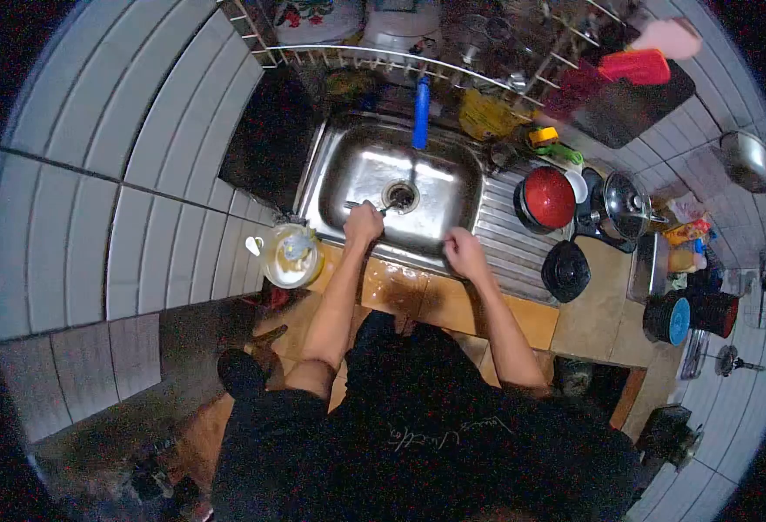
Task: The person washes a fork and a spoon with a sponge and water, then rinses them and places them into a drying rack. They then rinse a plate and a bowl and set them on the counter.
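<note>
Over the steel sink [335,165], my left hand [364,224] is closed around a slim utensil [386,211] with a dark end pointing toward the drain [400,197]. Its exact kind is too small to tell. My right hand [464,252] is curled closed above the sink's front right edge, and whatever it may hold is hidden. A blue faucet hose [421,113] hangs down over the far side of the basin. Left of the sink stands a tub [292,257] with whitish, sudsy contents and a pale cloth or sponge in it.
Right of the sink, the ribbed drainboard [513,252] bears a red bowl [548,198] and black dishes [565,271]. Farther right are a glass-lidded pan [624,206] and stacked cups [666,318]. A wire rack [357,50] runs behind the sink; a tiled wall [174,217] bounds the left.
</note>
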The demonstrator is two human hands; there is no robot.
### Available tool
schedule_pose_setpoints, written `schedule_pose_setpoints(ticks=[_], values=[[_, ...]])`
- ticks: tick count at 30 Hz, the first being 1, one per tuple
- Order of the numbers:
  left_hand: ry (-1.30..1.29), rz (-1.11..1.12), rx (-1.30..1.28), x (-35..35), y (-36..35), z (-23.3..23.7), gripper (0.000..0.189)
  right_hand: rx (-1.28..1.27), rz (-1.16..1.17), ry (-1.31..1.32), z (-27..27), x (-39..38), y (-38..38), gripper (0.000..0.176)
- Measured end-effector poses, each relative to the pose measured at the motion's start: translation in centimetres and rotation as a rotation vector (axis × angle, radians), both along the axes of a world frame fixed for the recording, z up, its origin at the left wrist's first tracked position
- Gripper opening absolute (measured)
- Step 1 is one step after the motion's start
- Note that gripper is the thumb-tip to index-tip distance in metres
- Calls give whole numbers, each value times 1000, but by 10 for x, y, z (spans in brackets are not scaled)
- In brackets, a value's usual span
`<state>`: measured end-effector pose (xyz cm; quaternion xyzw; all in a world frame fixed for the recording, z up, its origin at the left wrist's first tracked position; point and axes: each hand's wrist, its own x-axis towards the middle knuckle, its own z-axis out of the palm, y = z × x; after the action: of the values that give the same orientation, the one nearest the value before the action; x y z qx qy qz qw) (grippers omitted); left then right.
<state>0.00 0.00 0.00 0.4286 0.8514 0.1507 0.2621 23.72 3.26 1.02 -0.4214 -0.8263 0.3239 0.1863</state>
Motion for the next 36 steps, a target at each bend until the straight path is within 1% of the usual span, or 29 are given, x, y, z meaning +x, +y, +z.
schedule_pose_setpoints(ticks=[2, 3, 5, 6, 8, 9, 11, 13, 15, 16, 20, 22, 23, 25, 26, 27, 29, 31, 33, 34, 35, 36], values=[[-54, -11, 243, 29, -4, -7, 20, 3, 27, -84, 3, 1, 8, 16], [-49, -16, 188, -19, -25, -2, 20, 8, 54, -81, -16, -67, 0, 19], [-224, -101, 419, -16, -39, 21, 15, 52, 176, -295, -31, -106, 21, 24], [-234, -104, 427, -14, -39, 18, 15, 58, 171, -305, -41, -119, 34, 24], [-244, -88, 520, -18, -53, 8, 13, 83, 199, -431, -71, -143, 43, 28], [-248, -88, 516, -21, -56, 5, 13, 78, 199, -434, -84, -151, 50, 28], [-350, -199, 672, -28, -64, -1, 16, 136, 243, -565, -103, -161, 57, 30], [-348, -214, 707, -38, -70, -7, 14, 112, 232, -577, -102, -168, 54, 29], [-340, -244, 800, -45, -71, -9, 10, 107, 279, -531, -102, -171, 56, 26], [-342, -248, 801, -49, -72, -8, 10, 122, 290, -492, -102, -171, 55, 23], [-389, -184, 676, -58, -73, 1, 10, 179, 298, -510, -102, -177, 58, 20], [-400, -157, 630, -61, -72, 8, 11, 483, 341, -266, -96, -178, 59, 13], [-425, -160, 616, -63, -72, 11, 12, 481, 339, -266, -94, -180, 60, 13], [-450, -166, 605, -64, -71, 12, 13, 391, 285, -194, -86, -188, 67, 13], [-449, -172, 622, -64, -69, 13, 13, 341, 195, -142, -82, -188, 66, 14], [-449, -178, 640, -63, -68, 15, 13, 344, 191, -144, -77, -188, 68, 14], [-435, -167, 597, -60, -66, 19, 13, 181, 45, 6, -65, -189, 73, 16], [-421, -158, 555, -55, -61, 22, 12, 202, 13, 48, -50, -185, 76, 17], [-517, -110, 584, -50, -56, 25, 11, 2, -65, 79, -38, -178, 79, 18], [-521, -116, 588, -49, -54, 26, 11, 3, -63, 160, -33, -175, 80, 21], [-494, -103, 534, -48, -52, 28, 11, 7, -68, 158, -29, -171, 80, 21], [-466, -91, 481, -48, -50, 27, 11, -64, -96, 127, -22, -167, 80, 22]])
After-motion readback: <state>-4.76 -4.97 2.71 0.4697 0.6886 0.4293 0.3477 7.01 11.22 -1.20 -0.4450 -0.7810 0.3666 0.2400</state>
